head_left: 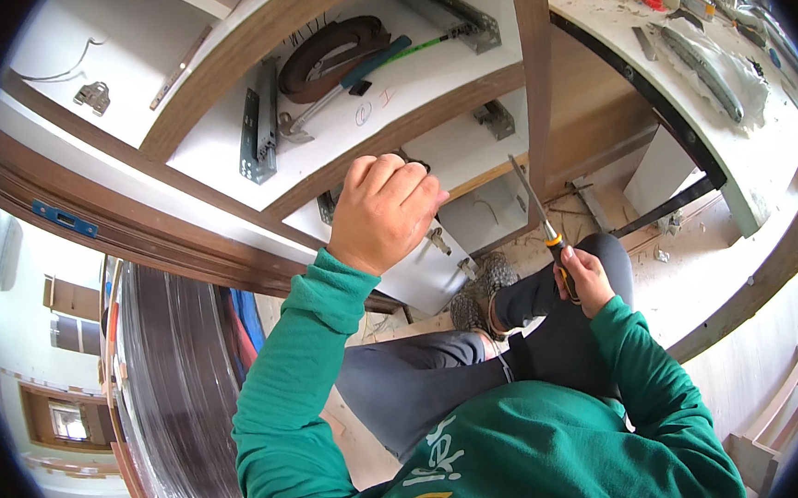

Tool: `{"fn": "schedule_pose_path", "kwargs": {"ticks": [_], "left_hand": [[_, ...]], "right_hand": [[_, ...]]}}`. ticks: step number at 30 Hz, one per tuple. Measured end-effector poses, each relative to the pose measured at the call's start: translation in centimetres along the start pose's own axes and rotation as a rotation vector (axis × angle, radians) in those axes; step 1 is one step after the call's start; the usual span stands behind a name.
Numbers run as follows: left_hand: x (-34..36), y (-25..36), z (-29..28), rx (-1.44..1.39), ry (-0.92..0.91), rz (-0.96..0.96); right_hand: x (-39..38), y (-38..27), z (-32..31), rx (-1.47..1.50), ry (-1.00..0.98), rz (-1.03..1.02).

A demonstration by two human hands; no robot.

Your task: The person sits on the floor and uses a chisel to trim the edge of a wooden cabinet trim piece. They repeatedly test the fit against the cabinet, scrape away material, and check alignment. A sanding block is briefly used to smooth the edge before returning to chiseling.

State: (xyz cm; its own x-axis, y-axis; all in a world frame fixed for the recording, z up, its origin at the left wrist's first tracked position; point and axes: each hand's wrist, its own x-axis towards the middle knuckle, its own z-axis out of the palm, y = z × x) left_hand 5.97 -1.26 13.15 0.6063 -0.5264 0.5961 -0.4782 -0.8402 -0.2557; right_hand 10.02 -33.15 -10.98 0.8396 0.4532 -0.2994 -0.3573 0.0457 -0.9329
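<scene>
Two hands are at work in a half-built cabinet, and going from left to right, the left hand (385, 211) comes first: raised on a green sleeve, it is curled closed over the front edge of a brown-edged shelf (392, 143), knuckles toward the viewer, with something dark just under the fingers that I cannot make out. On the shelf above that hand lie a metal drawer slide (259, 134), a coil of dark edge banding (330, 55) and a hammer (341, 85) with a teal grip, all well apart from the fingers. Further right, and lower, the right hand (582, 278) is wrapped tight around the yellow-and-black handle of a utility knife (537, 216). The knife's long axis runs up and slightly left from the fist, its blade tip pointing toward the brown upright panel (535, 82) that divides the cabinet; the blade stands just beside that panel's lower end, though I cannot tell if it touches. The right hand is plainly nearer the knife, while the left is well apart from it across the open compartment. The person's bent knee (559, 284) sits right beneath the knife hand, crowding it from below; open room lies above, in the compartment. Farthest right, a cluttered white countertop (779, 130) curves away, out of reach.
</scene>
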Motion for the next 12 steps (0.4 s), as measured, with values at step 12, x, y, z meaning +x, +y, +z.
{"fn": "schedule_pose_path", "kwargs": {"ticks": [12], "left_hand": [[-3.1, 2.1, 1.6, -0.075, 0.002, 0.132]], "right_hand": [[0.0, 0.1, -0.1, -0.042, 0.021, 0.009]]}}
